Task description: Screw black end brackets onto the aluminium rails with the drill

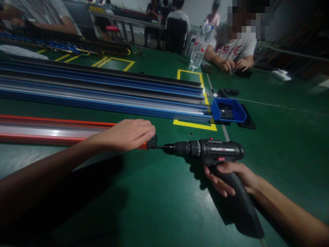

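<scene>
My right hand (228, 175) is wrapped round the handle of a black cordless drill (218, 149), which lies on its side in my view with its bit pointing left. The thin bit (164, 147) meets a black end bracket (153, 141) at the tip of a red and silver metal profile (56, 130). Over that end of the profile, my left hand (131, 134) is closed, fingers bent down across it. Its fingertips are hidden behind the hand.
Several blue and black profiles (108, 94) lie behind the red one. A blue bin (243, 116) holding black parts stands at their right end, and a water bottle (197, 51) stands farther back. Across the green table (159, 206) a person's hands (235, 65) handle something small.
</scene>
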Demonstrator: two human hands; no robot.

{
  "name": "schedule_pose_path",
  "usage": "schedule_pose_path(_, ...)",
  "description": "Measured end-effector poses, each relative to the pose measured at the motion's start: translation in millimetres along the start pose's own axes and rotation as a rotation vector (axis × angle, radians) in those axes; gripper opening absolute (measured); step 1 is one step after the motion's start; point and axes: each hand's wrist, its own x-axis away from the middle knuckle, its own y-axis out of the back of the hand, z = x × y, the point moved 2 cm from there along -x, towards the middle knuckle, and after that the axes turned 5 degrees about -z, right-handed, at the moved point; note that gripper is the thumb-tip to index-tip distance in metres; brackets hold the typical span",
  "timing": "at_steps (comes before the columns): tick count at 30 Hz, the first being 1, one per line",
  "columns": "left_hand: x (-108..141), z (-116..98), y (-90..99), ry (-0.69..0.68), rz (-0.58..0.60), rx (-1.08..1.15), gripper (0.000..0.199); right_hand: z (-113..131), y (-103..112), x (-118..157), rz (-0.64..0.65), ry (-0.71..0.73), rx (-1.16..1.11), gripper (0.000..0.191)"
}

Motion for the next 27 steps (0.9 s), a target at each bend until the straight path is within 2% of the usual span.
schedule_pose_path(27, 0.4, 1.3, -0.8, -0.017, -0.012, 0.009, 0.044, 0.0, 0.0, 0.5, -0.029, -0.006, 0.023, 0.028)
